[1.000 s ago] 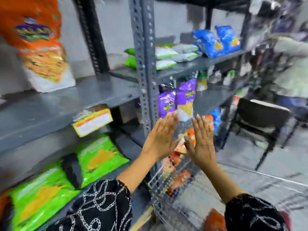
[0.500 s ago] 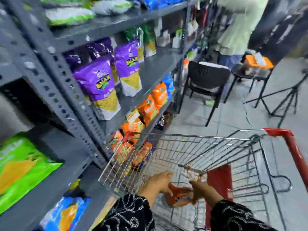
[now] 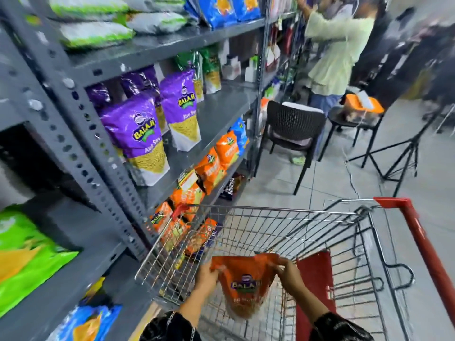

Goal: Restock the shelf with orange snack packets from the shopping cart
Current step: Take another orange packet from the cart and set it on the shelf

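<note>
Two hands hold one orange snack packet [image 3: 246, 284] above the shopping cart [image 3: 270, 232] — left hand [image 3: 209, 279] pinching its left top corner, right hand [image 3: 290, 274] its right; grey shelf [image 3: 216, 114] at left carries purple packets [image 3: 140, 139] — orange ones [image 3: 211, 171] lower.

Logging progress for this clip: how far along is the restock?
Done: several orange packets on the lower shelf are already in place. In hand: both hands, left and right, hold one orange packet by its top corners over the cart. Left: shelving this one; the cart otherwise looks nearly empty, though its bottom is partly hidden.
</note>
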Available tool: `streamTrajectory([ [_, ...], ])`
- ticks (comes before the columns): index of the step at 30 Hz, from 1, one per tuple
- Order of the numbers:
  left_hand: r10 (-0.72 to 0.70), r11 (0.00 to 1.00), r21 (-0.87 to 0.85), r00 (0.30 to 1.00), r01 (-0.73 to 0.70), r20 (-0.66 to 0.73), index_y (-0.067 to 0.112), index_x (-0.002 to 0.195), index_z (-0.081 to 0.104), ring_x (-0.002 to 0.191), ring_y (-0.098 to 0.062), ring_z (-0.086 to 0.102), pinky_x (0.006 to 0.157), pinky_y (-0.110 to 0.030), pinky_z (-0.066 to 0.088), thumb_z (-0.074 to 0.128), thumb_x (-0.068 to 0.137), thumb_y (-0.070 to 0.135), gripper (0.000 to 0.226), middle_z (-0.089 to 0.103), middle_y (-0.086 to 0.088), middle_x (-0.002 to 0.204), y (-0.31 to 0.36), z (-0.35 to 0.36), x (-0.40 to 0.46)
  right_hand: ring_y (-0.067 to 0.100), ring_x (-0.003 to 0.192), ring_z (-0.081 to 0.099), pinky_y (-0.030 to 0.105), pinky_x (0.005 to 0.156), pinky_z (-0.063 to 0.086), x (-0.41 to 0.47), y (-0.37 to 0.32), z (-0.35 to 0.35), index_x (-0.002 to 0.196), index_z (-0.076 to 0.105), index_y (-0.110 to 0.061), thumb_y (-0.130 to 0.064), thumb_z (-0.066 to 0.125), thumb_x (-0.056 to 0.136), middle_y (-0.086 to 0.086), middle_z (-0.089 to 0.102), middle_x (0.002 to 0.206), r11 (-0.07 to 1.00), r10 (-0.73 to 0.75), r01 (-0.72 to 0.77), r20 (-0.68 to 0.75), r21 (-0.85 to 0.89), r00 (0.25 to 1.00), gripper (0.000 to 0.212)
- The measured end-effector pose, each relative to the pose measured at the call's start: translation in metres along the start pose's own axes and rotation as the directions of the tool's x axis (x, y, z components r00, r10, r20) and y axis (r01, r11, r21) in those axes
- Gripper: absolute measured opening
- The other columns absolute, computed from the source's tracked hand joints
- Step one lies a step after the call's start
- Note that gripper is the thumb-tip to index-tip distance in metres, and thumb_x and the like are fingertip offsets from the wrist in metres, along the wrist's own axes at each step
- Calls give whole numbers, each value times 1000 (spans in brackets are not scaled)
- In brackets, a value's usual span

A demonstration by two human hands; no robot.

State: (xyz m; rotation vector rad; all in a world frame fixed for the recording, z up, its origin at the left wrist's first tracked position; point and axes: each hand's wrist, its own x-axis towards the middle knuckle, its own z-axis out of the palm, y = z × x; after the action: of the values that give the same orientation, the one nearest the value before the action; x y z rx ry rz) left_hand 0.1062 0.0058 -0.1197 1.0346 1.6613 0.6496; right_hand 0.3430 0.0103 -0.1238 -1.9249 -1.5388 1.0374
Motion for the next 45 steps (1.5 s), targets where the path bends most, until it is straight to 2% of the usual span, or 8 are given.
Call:
streamTrajectory([
  [6, 101, 969, -201, 972, -144, -212, 3, 133, 46, 122, -35, 53, 105, -50, 43, 45, 97, 29, 44, 55, -20, 132, 55, -38, -34, 27, 82, 61, 42, 73, 50, -12, -89, 3, 86, 55, -14, -25, 55, 92, 10, 66, 84, 965, -33, 84, -203, 249, 979, 12],
  [10, 251, 945, -73, 854, -317, -456, 4, 133, 48, 126, -33, 51, 104, -41, 40, 38, 100, 30, 43, 55, -20, 136, 104, -72, -68, -4, 70, 63, 12, 57, 44, -33, -161, -9, 87, 54, -26, -27, 48, 96, -6, 61, 74, 901, -200, 312, -350, 302, 915, 11],
  [13, 378, 892, 37, 700, -450, -606, 7, 128, 54, 118, -33, 57, 94, -39, 45, 37, 100, 29, 39, 62, -19, 128, 143, -97, -94, -18, 63, 54, 7, 51, 34, -48, -219, -24, 74, 43, -30, -26, 46, 96, -14, 53, 64, 843, -306, 467, -476, 266, 824, 22],
  [18, 503, 740, 145, 397, -657, -768, 10, 115, 62, 96, -39, 64, 77, -40, 47, 35, 98, 34, 40, 70, -24, 105, 206, -164, -164, 12, 72, 47, 31, 64, 33, -94, -328, -47, 83, 48, -17, -29, 42, 93, 1, 53, 75, 692, -385, 681, -675, 240, 630, 17],
  [21, 556, 606, 238, 190, -759, -809, 6, 102, 64, 82, -43, 61, 72, -40, 35, 37, 96, 28, 35, 68, -29, 88, 240, -215, -220, 4, 67, 38, 24, 61, 24, -134, -397, -57, 80, 47, -11, -24, 44, 95, -6, 47, 68, 568, -411, 791, -754, 227, 512, 20],
  [29, 541, 455, 431, -143, -779, -829, 7, 106, 63, 93, -41, 63, 75, -42, 44, 39, 98, 29, 33, 70, -25, 101, 318, -334, -330, 9, 68, 40, 26, 60, 23, -203, -560, -82, 85, 54, 5, -24, 47, 96, 8, 53, 75, 305, -418, 934, -854, 188, 309, 31],
  [34, 517, 477, 569, -310, -670, -798, 10, 103, 63, 83, -31, 65, 59, -28, 31, 39, 99, 33, 33, 73, -15, 99, 349, -412, -358, 13, 70, 42, 30, 60, 23, -216, -648, -74, 79, 52, -10, -30, 48, 94, 6, 51, 73, 176, -442, 961, -855, 213, 270, 26],
  [45, 463, 589, 618, -410, -520, -786, 8, 92, 60, 84, -37, 63, 61, -36, 37, 38, 99, 36, 36, 72, -18, 93, 360, -527, -313, 6, 52, 37, 28, 48, 19, -163, -764, -1, 74, 38, -20, -36, 45, 96, -13, 37, 56, 73, -598, 939, -739, 337, 311, 28],
])
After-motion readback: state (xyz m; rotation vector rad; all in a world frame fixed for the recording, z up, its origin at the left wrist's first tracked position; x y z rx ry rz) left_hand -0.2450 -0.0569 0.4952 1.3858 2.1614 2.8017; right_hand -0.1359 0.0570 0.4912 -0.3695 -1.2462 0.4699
